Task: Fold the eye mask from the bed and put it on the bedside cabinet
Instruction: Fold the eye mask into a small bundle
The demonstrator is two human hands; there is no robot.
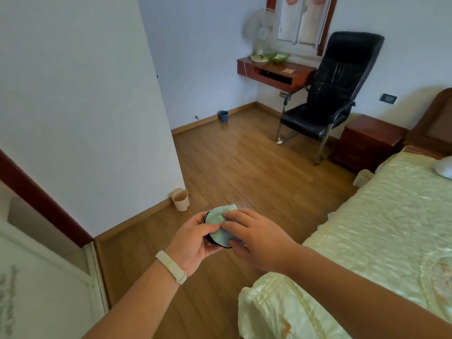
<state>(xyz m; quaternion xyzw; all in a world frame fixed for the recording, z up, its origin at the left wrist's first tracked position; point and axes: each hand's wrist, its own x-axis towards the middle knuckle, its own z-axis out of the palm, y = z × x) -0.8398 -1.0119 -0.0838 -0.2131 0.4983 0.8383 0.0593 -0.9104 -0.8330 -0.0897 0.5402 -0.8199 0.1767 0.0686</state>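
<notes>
both hands meet over the floor: left hand [193, 243] cups the folded eye mask [220, 225] from below, right hand [256, 237] pinches it on top. bedside cabinet [367, 140] stands well apart at two o'clock, beside the bed [391, 216]. loosen either pinch while walking and the fold could spring open.

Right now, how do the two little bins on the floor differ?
The beige bin stands near, against the white wall beside the doorway; the blue bin stands far off by the back wall's skirting. The beige bin looks larger, though nearness may account for that. Both stand upright and open-topped on the wooden floor.
</notes>
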